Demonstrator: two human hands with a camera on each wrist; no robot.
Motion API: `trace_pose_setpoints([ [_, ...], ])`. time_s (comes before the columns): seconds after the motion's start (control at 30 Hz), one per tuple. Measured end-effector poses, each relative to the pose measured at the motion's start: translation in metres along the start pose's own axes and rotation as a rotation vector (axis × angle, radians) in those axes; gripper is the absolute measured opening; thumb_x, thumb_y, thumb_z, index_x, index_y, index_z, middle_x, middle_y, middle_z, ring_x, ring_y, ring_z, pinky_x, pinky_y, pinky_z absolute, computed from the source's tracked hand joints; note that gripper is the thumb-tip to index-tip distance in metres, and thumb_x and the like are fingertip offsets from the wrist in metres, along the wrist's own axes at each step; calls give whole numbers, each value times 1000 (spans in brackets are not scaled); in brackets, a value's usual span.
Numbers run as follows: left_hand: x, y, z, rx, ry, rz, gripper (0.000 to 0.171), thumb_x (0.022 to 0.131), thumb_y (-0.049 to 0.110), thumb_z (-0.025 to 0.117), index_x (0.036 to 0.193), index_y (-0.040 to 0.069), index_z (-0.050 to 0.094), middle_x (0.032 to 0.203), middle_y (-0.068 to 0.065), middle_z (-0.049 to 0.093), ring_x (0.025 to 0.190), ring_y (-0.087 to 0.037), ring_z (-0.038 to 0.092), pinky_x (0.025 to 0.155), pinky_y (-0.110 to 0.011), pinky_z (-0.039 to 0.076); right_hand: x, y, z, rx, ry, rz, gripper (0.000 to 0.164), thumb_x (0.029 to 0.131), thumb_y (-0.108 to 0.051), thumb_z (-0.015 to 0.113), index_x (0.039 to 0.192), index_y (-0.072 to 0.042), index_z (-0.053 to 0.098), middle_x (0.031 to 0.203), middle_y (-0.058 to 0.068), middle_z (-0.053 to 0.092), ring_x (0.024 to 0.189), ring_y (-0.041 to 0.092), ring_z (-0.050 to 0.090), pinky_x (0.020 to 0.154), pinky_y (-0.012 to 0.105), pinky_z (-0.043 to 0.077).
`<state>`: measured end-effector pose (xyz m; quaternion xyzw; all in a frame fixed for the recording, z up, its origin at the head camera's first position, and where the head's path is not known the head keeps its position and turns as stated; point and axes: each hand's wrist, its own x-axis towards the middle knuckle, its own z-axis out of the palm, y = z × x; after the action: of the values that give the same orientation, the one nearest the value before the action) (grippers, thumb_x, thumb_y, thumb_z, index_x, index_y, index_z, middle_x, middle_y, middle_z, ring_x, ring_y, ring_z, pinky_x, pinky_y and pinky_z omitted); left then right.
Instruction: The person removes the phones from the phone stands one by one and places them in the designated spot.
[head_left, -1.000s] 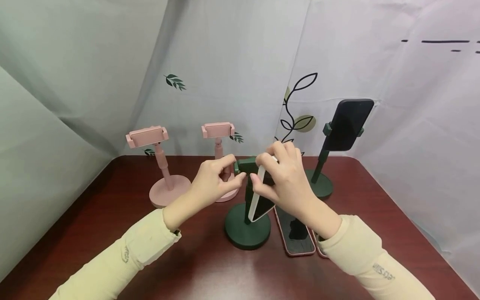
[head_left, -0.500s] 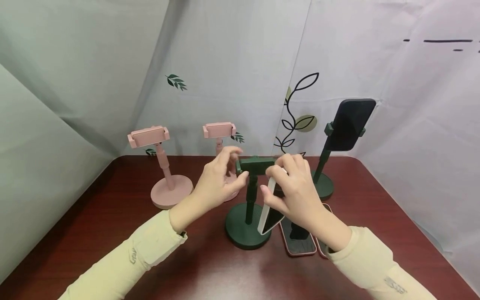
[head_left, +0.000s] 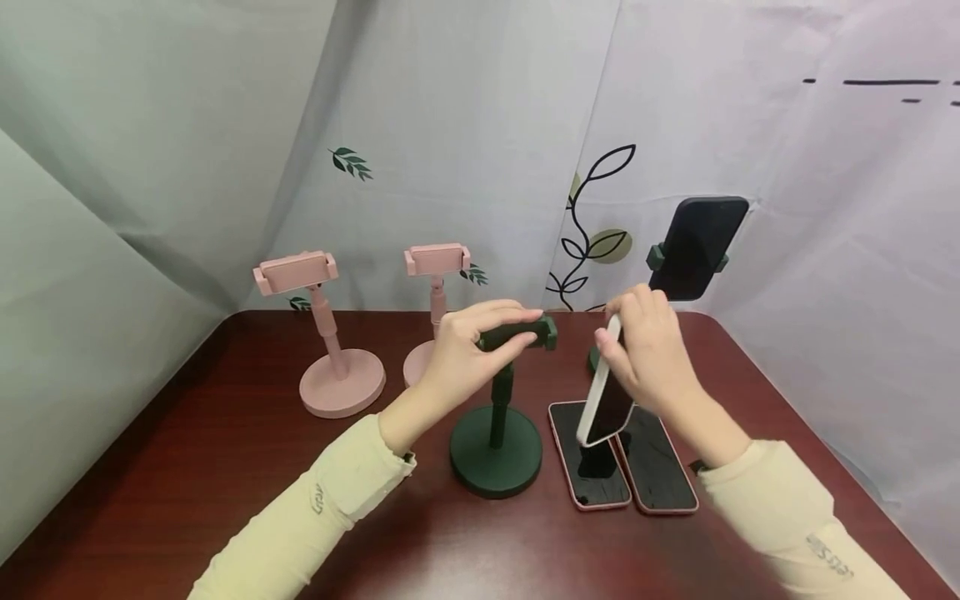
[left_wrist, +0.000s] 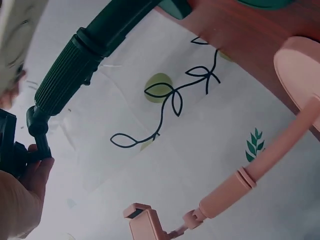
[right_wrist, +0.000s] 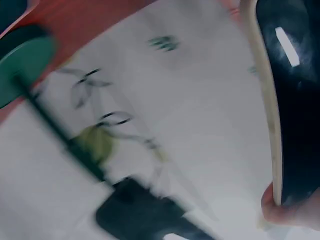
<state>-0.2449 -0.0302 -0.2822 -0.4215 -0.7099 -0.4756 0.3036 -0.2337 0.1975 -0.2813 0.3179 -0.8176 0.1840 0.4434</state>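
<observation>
My left hand (head_left: 468, 354) grips the clamp head of a dark green phone stand (head_left: 497, 457), thumb along its front and fingers over its top. The clamp's right end pokes out past the fingertips. From the left wrist view, the hand (left_wrist: 20, 205) is curled at the clamp beside the stand's ribbed neck (left_wrist: 65, 80). To the right, my right hand (head_left: 656, 358) pinches a white-cased phone (head_left: 597, 404) near its upper end. The phone is tilted, edge toward me, above the table. Its dark screen (right_wrist: 302, 125) fills the right side in the right wrist view.
Two pink-rimmed phones (head_left: 660, 467) lie side by side on the red-brown table (head_left: 420, 533) under the held phone. Behind them, another green stand holds a black phone (head_left: 699, 246). Two pink phone stands (head_left: 341, 383) stand at the back left, before a fabric backdrop (head_left: 465, 100).
My right hand has carried the white-cased phone rightward, away from the green stand's clamp. My left hand has moved right, from the clamp's left end to a grip around its body.
</observation>
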Motion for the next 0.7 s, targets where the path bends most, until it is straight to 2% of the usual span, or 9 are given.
trace_pose_setpoints([
  [0.13, 2, 0, 0, 3, 24, -34, 22, 78, 6, 74, 100, 5, 74, 99, -9, 72, 97, -16, 67, 87, -25, 52, -8, 31, -4, -83, -163, 119, 18, 87, -16, 50, 92, 1, 48, 83, 16, 46, 75, 33, 40, 62, 46, 32],
  [0.23, 3, -1, 1, 14, 32, -31, 21, 77, 7, 75, 99, 6, 75, 97, -9, 73, 95, -15, 67, 85, -25, 53, -19, 48, -8, -163, -307, 202, 13, 88, -13, 52, 94, -2, 49, 89, 16, 48, 81, 35, 43, 66, 52, 35],
  [0.33, 3, -1, 3, 21, 58, -16, 19, 77, 8, 75, 96, 5, 75, 94, -10, 73, 92, -16, 69, 84, -25, 54, -31, 63, -11, -199, -443, 284, 11, 91, -16, 51, 94, -5, 50, 95, 17, 51, 91, 39, 45, 70, 57, 35],
  [0.43, 3, -1, 6, 24, 84, -7, 18, 77, 8, 76, 94, 5, 76, 92, -10, 73, 90, -16, 69, 83, -25, 54, -45, 81, -13, -227, -548, 343, 14, 92, -18, 49, 95, -4, 51, 100, 21, 53, 98, 45, 45, 70, 60, 35],
  [0.53, 3, -1, 8, 28, 96, 1, 17, 76, 8, 76, 93, 5, 76, 91, -10, 73, 89, -16, 69, 83, -24, 54, -57, 100, -14, -254, -644, 387, 18, 92, -20, 48, 96, -2, 50, 100, 23, 53, 98, 47, 46, 66, 59, 36],
  [0.63, 2, -2, 9, 23, 104, 14, 17, 76, 7, 76, 92, 4, 76, 90, -11, 73, 89, -17, 69, 83, -24, 54, -67, 117, -13, -253, -747, 432, 26, 92, -22, 46, 103, 2, 51, 103, 26, 53, 96, 47, 47, 64, 57, 37],
  [0.7, 1, -2, 9, 23, 114, 22, 17, 76, 7, 76, 92, 3, 76, 90, -11, 73, 89, -19, 69, 84, -25, 54, -72, 126, -11, -243, -825, 453, 36, 92, -23, 46, 113, 6, 50, 111, 30, 53, 100, 49, 46, 66, 59, 38],
])
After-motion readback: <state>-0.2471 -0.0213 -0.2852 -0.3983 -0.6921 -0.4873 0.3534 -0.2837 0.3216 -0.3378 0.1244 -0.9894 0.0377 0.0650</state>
